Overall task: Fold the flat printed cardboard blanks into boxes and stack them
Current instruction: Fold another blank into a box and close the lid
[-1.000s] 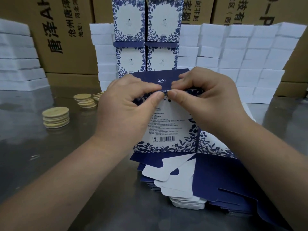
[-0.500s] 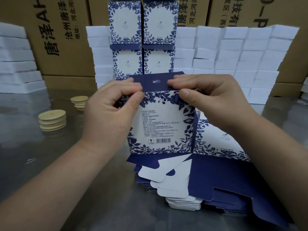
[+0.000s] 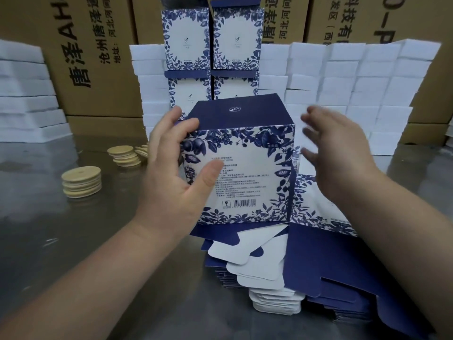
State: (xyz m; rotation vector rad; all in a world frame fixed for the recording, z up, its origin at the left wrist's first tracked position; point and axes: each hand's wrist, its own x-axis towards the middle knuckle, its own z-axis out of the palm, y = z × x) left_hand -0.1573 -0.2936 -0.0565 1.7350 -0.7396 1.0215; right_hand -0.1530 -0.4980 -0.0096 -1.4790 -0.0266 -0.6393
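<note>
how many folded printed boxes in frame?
5. One held box in front, gripped by the left hand; four stacked boxes behind it: upper left, upper right, lower left, lower right. More may be hidden behind the held box or above the frame.

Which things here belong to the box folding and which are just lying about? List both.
Job in hand: folded box, pile of flat blanks, stacked finished boxes.
Lying about: wooden discs, white foam blocks, brown cartons.
</note>
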